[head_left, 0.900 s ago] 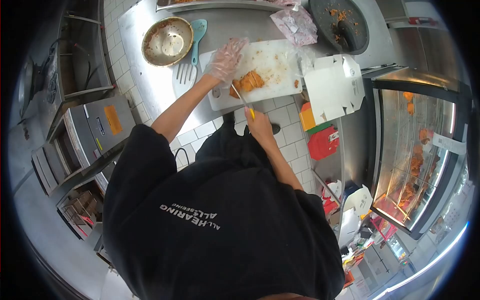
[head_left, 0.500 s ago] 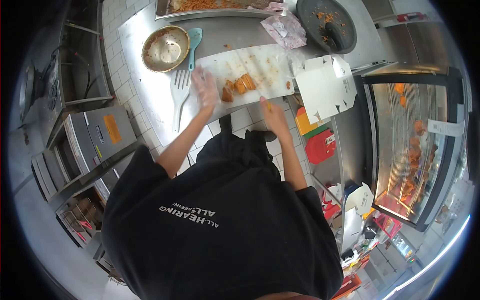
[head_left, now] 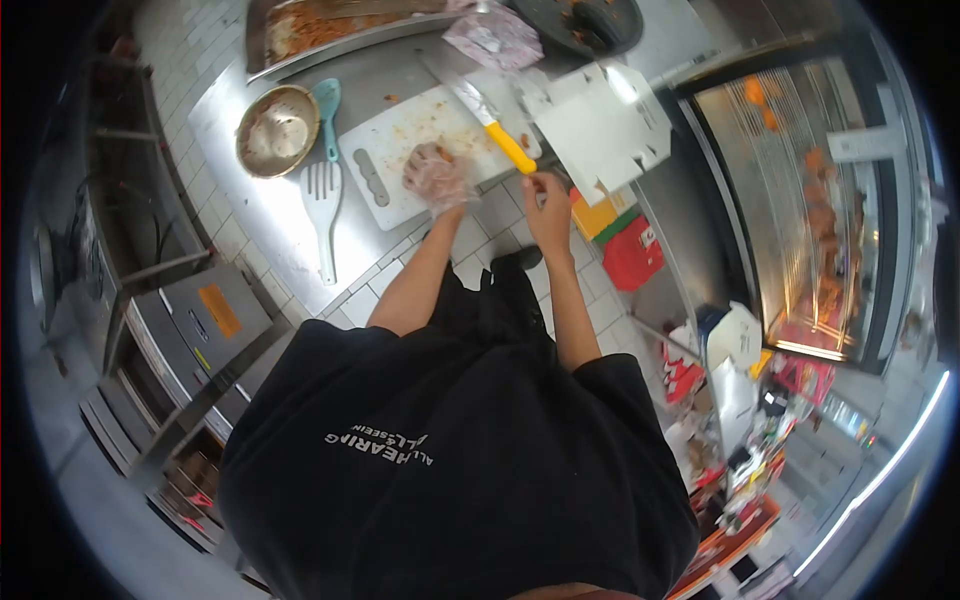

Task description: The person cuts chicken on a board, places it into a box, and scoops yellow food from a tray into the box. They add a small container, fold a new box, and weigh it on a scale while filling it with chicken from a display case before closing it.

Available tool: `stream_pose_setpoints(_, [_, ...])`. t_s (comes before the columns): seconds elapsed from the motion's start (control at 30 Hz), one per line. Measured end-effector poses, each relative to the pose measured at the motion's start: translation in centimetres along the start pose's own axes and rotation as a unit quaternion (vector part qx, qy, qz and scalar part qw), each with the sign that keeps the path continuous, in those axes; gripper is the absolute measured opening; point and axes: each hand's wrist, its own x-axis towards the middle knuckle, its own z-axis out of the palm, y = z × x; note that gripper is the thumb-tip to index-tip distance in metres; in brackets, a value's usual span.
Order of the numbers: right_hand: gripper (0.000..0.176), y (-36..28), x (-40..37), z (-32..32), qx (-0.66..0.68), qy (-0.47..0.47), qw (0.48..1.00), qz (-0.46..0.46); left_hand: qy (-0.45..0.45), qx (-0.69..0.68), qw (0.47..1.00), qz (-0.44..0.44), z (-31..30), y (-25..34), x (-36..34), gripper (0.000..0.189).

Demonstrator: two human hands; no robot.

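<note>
My left hand (head_left: 437, 174), in a clear plastic glove, is closed over the cut fried chicken on the white cutting board (head_left: 376, 205). Only a bit of orange-brown crust (head_left: 446, 156) shows past the fingers. A knife (head_left: 509, 147) with a yellow handle lies slantwise over the board's right part, its blade pointing away from me. Just below the handle's end is my bare right hand (head_left: 547, 208), thumb and fingers apart, fingertips close to the handle. An open white cardboard box (head_left: 607, 130) sits right of the board.
Left of the board lie a white slotted turner (head_left: 321, 215), a teal utensil (head_left: 328, 105) and a metal bowl (head_left: 278, 132). Behind are a crumb-filled metal tray (head_left: 345, 42), a crumpled plastic bag (head_left: 492, 38) and a dark bowl (head_left: 590, 25). A glass food cabinet (head_left: 790, 200) stands right.
My left hand has come from beside the board onto the chicken and closed over it. The knife has been laid across the board, and my right hand has let go of its handle.
</note>
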Motion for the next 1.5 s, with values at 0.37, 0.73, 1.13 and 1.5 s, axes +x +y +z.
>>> stream_pose_setpoints(0.37, [0.026, 17.9, -25.6, -12.5, 0.159, 0.119, 0.921, 0.335, 0.206, 0.139, 0.897, 0.365, 4.2, -7.0, 5.5, 0.038])
stream_pose_setpoints(0.73, [0.049, 35.7, -38.4, -29.5, 0.348, 0.384, 0.711, 0.475, -0.534, -0.326, 0.768, 0.137, 7.5, 23.8, -45.2, 0.038])
stream_pose_setpoints(1.13, [0.054, 48.0, -32.6, -41.4, 0.347, 0.308, 0.792, 0.397, -0.497, -0.144, 0.563, 0.645, 15.7, 35.7, -67.0, 0.044])
stream_pose_setpoints(1.5, [0.04, 51.2, -31.7, -45.3, 0.316, 0.252, 0.784, 0.47, -0.54, -0.077, 0.502, 0.671, 12.6, 38.0, -65.3, 0.051])
